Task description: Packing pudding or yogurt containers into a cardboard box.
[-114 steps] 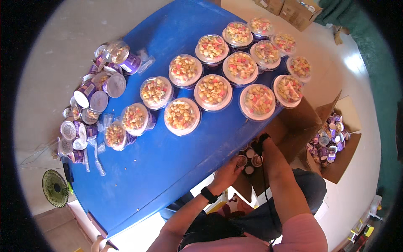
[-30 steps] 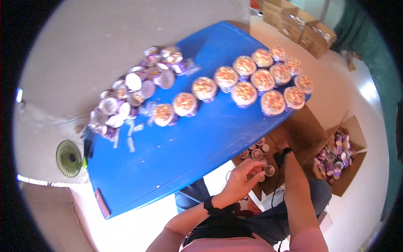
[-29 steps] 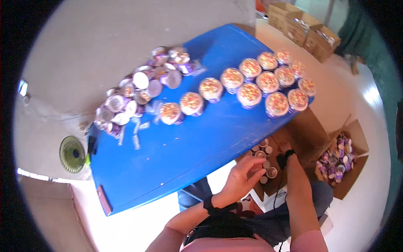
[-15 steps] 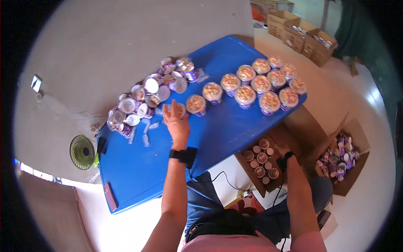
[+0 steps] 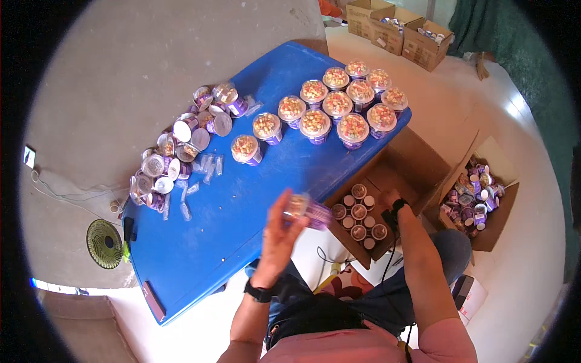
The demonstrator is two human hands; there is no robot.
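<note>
My left hand [image 5: 281, 233] grips a purple snack cup [image 5: 315, 213] with a clear top, tilted on its side above the table's near edge. My right hand [image 5: 389, 198] reaches down into an open cardboard box [image 5: 417, 158], beside several packed cups [image 5: 358, 212] standing in rows. Its fingers are too hidden to read. Dome-lidded cups of colourful popcorn-like pieces [image 5: 315, 123] stand upright on the blue table [image 5: 242, 206], the nearest one [image 5: 245, 149] a little apart from the others. To the left lies a heap of loose purple and white cups [image 5: 184, 130].
Small clear plastic pieces [image 5: 209, 166] lie beside the heap. A second cardboard box [image 5: 499, 221] full of jumbled cups is on the floor at right. More boxes [image 5: 387, 33] stand at the back. A green fan [image 5: 104, 244] is at left, and a dark phone-like slab [image 5: 153, 300] lies at the table's corner.
My left hand has come from the table toward me and to the right, now carrying a cup. My right hand stays in the box. The whole view has shifted.
</note>
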